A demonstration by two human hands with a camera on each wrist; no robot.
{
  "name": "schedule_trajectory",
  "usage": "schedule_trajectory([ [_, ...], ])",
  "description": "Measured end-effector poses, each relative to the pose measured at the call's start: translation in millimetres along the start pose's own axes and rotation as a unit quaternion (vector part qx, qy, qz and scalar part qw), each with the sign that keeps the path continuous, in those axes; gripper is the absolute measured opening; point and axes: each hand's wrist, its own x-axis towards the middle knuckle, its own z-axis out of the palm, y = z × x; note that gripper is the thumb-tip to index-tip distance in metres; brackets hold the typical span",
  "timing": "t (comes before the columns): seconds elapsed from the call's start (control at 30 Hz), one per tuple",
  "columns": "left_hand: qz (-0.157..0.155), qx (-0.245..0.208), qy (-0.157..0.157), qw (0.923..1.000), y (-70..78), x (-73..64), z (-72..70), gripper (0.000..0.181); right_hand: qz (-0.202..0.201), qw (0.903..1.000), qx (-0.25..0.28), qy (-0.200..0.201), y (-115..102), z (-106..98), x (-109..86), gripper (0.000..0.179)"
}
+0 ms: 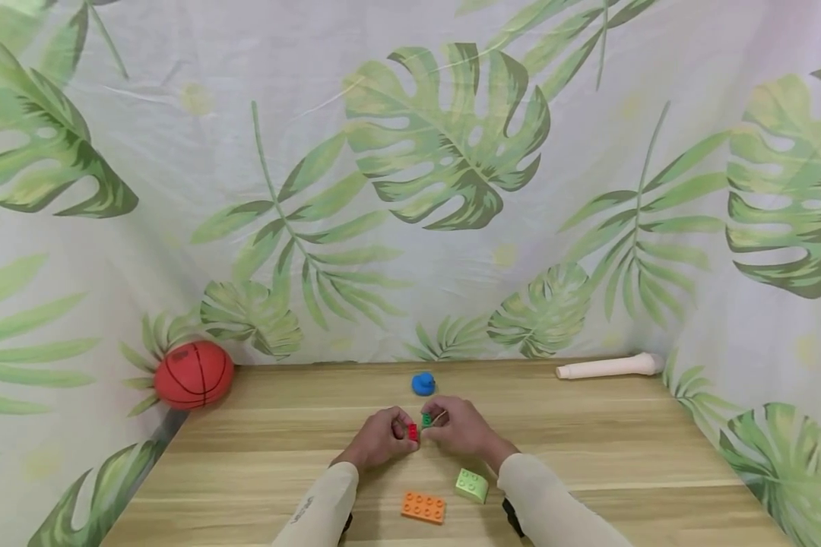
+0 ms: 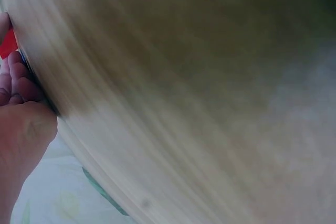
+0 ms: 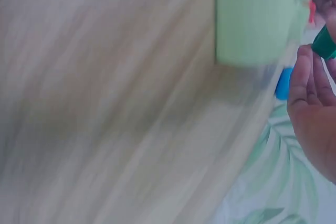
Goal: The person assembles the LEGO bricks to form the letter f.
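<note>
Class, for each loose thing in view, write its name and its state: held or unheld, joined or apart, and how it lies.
Red brick: pinched in left grip, apart from green brick.
Green brick: pinched in right grip.
Orange brick: unheld, flat, studs up.
Light green brick: unheld, apart, studs showing.
Blue toy: unheld, apart.
Red ball: unheld.
Pale microphone: unheld, lying lengthwise.

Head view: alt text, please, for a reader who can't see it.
A person's left hand pinches a small red block while the right hand holds a small green block, slightly apart, at a wooden table. An orange block and pale green block lie nearer the camera; a blue toy, red ball and pale microphone-shaped object are farther back.
</note>
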Motion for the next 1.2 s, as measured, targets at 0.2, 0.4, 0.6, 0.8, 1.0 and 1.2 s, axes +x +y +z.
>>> schedule_trajectory([
  [0.2,0.003,0.0,-0.001,1.0,1.7,-1.4,-2.2,0.031,-0.031,0.9992,-0.026,-0.002,-6,13,6.3,0.024],
  [0.4,0.014,0.004,0.006,0.9999,4.1,-1.2,-4.3,0.03,-0.027,0.9991,-0.027,0.016,-6,16,11.1,0.024],
  [0.6,0.018,0.012,0.004,0.9998,2.1,-1.2,-4.2,0.029,-0.014,0.9994,-0.021,0.025,-5,21,15.5,0.023],
  [0.8,0.042,0.025,0.016,0.9987,1.6,-0.9,-1.8,0.026,-0.023,0.9992,-0.01,0.031,-6,24,16.4,0.023],
  [1.0,0.044,0.024,0.014,0.9987,0.7,-1.1,0.3,0.026,-0.037,0.9989,-0.016,0.025,-4,25,16.4,0.025],
  [1.2,0.034,0.029,0.016,0.9989,0.2,-1.0,-0.5,0.028,-0.041,0.9989,-0.016,0.017,-5,25,19.0,0.027],
])
